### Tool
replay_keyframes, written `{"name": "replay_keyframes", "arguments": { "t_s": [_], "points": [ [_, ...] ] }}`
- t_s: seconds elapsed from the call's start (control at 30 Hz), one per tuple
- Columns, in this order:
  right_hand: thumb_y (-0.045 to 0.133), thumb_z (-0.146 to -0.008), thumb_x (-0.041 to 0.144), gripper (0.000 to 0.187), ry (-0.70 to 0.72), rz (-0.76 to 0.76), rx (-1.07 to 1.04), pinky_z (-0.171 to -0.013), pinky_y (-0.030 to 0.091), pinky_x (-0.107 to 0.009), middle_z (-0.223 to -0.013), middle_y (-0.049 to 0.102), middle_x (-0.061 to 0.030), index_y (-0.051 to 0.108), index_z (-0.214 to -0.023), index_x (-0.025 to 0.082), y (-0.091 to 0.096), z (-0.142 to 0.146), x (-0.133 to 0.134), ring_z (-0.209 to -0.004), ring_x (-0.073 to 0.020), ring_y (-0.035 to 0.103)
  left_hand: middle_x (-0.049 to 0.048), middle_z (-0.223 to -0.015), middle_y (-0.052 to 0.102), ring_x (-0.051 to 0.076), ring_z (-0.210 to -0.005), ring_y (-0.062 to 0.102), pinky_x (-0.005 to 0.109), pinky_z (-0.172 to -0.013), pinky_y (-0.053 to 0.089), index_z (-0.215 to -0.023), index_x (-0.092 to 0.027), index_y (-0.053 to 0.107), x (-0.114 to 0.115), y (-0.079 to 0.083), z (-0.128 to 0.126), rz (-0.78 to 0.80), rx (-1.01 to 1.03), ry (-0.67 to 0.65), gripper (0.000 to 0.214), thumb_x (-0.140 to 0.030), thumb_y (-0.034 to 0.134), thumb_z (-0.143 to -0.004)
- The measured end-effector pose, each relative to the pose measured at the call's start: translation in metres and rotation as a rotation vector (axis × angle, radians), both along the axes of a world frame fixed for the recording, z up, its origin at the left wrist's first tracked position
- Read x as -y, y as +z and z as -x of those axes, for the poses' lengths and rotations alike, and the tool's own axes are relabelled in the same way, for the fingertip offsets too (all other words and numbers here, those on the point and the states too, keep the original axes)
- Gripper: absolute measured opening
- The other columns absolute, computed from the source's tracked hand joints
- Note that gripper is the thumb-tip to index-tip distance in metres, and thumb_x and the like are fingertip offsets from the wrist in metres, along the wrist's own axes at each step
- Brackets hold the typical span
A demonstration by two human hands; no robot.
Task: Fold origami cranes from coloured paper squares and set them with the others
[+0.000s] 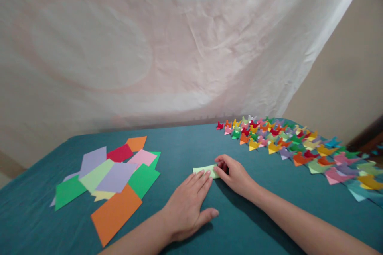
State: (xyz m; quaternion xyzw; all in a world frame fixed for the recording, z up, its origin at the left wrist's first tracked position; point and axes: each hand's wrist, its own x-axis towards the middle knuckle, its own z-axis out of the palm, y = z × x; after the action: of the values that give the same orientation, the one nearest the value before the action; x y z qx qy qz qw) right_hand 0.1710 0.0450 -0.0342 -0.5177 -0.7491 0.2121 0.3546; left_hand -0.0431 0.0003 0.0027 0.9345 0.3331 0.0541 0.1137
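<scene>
A narrow strip of folded pale green paper [207, 169] lies on the table in the middle of the head view. Flat across its left and lower part rests my left hand [190, 201], fingers stretched out and thumb spread to the right. My right hand [235, 173] is at the strip's right end, with thumb and curled fingers pinching it. The fingertips of both hands hide parts of the paper's edges.
Loose coloured paper sheets overlap on the left, an orange sheet [116, 215] nearest me. Rows of small folded paper birds stand on the right, including a yellow bird [273, 148]. Behind the teal-covered table [179, 139] hangs a pale cloth [179, 48].
</scene>
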Motion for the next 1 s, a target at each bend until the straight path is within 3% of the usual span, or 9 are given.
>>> {"name": "replay_keyframes", "arguments": {
  "t_s": [0.17, 1.0],
  "points": [
    [0.048, -0.085, 0.023, 0.016, 0.063, -0.053, 0.038, -0.065, 0.043, -0.025, -0.09, 0.056, -0.0028, 0.061, -0.094, 0.021, -0.0008, -0.0007, -0.0005, -0.068, -0.0123, 0.054, 0.0111, -0.149, 0.02, 0.026, -0.137, 0.018, 0.044, -0.112, 0.018, -0.142, -0.015, 0.023, 0.0001, 0.0008, -0.0003, 0.011, 0.004, -0.001, 0.069, -0.059, 0.028, -0.09],
    [0.049, -0.082, 0.016, 0.01, 0.064, -0.093, 0.046, -0.064, 0.042, -0.025, -0.085, 0.054, -0.0026, 0.059, -0.083, 0.018, 0.004, 0.0013, 0.0027, -0.068, -0.0123, 0.051, 0.0122, -0.148, 0.022, 0.027, -0.136, 0.02, 0.045, -0.111, 0.019, -0.141, -0.015, 0.026, 0.0001, 0.0025, -0.0019, 0.04, 0.015, 0.005, 0.068, -0.059, 0.028, -0.089]
  ]
}}
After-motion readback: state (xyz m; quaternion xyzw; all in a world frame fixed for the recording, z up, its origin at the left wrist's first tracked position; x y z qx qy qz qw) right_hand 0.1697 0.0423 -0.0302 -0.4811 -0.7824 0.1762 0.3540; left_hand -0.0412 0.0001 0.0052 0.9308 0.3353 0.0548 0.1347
